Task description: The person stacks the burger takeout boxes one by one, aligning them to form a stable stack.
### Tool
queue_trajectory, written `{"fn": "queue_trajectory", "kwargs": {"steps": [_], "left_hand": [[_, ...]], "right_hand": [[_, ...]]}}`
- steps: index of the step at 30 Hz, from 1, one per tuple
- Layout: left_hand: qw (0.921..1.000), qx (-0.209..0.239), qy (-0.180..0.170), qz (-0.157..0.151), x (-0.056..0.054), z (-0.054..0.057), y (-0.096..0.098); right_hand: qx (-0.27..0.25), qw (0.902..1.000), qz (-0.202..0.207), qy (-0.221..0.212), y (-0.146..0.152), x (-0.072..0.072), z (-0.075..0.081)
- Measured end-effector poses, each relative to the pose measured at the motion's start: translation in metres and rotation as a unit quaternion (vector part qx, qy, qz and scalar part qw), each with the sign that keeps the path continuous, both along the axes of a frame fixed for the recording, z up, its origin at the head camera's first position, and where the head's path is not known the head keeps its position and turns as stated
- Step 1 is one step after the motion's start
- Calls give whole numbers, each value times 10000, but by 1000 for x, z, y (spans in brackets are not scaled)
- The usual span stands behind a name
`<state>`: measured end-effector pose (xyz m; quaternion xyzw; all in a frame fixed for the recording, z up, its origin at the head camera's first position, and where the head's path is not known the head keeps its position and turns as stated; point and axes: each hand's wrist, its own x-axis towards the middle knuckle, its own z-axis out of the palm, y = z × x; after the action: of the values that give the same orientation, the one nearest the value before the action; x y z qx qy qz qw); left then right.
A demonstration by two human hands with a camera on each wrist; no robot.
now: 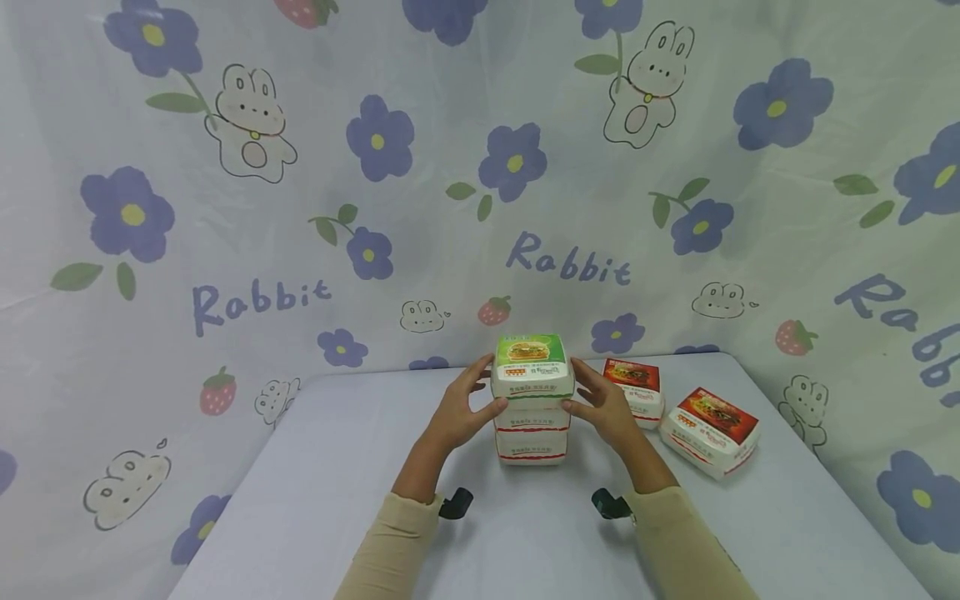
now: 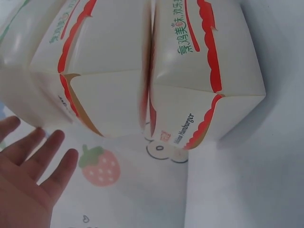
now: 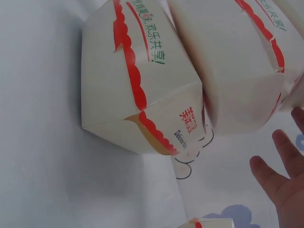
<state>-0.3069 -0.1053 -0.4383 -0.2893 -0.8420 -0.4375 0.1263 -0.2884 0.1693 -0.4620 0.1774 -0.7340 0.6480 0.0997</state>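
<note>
A burger box with a green printed top (image 1: 531, 371) sits uppermost on a stack. Below it are a middle white box (image 1: 532, 418) and a bottom white box (image 1: 531, 448), both with red scalloped stripes. My left hand (image 1: 454, 414) is at the green-topped box's left side, fingers spread and fairly straight. On the opposite side is my right hand (image 1: 609, 410), its fingers likewise extended. Both thumbs point inward near the front lower edge. Fingertips are at or very near the cardboard; firm contact cannot be told. In both wrist views, the lower boxes fill much of the picture.
Two burger boxes with red printed tops lie right of the stack: a farther box (image 1: 634, 387) beside my right hand and a nearer, angled box (image 1: 711, 432). Behind the white table (image 1: 315, 500) hangs a curtain (image 1: 427, 217) printed with flowers and rabbits.
</note>
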Motion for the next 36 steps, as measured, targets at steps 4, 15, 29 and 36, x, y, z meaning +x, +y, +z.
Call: {"fn": "queue_trajectory", "kwargs": {"steps": [4, 15, 29, 36], "left_hand": [[10000, -5, 19, 35, 0, 1, -2], [10000, 44, 14, -52, -1, 3, 1], [9999, 76, 117, -55, -3, -1, 1], [9997, 227, -29, -52, -1, 0, -1]], "right_hand": [[18, 10000, -1, -88, 1, 1, 0], [21, 10000, 31, -77, 2, 0, 0], [79, 9999, -2, -92, 0, 1, 2], [47, 10000, 55, -65, 1, 1, 0]]}}
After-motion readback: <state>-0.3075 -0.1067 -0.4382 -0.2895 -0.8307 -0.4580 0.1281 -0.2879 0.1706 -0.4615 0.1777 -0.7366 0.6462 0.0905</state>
